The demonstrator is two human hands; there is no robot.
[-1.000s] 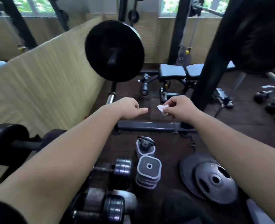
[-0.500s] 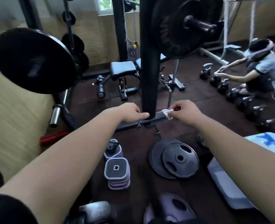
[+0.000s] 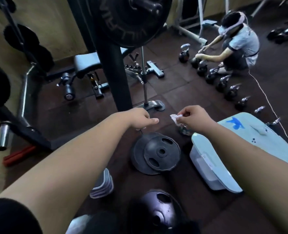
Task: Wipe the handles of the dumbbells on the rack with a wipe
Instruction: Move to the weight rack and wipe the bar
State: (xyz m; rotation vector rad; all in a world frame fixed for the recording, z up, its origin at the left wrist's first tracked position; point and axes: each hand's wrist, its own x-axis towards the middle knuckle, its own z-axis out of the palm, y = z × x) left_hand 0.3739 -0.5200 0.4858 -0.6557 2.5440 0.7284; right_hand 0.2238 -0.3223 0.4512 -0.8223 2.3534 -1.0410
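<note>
Where the two bare forearms reach out over the dark floor, a small white wipe, crumpled and wrinkled into a little wad, pinched between thumb and fingertips of the right hand. Sticking out to the left of those fingers, held in the air above the floor, touching nothing else. Across a gap, apart from the wipe, the left hand, curled into a loose fist with the thumb pointing toward the right hand, gripping nothing visible.

Just below the hands, two dark weight plates lying flat, the smaller stacked on the larger, with grip holes cut through the top one. To the right of them, a pale blue lidded box with a blue mark on its lid. Under the left forearm, a short stack of grey-edged square plates. Near the bottom edge, another dark plate, blurred.

Beyond the left hand, a thick black upright post carrying a big black plate on a bar. Behind the post, a padded bench. Farther right, a row of kettlebells along the floor, and a crouching person reaching toward them. No dumbbell handle in clear view.
</note>
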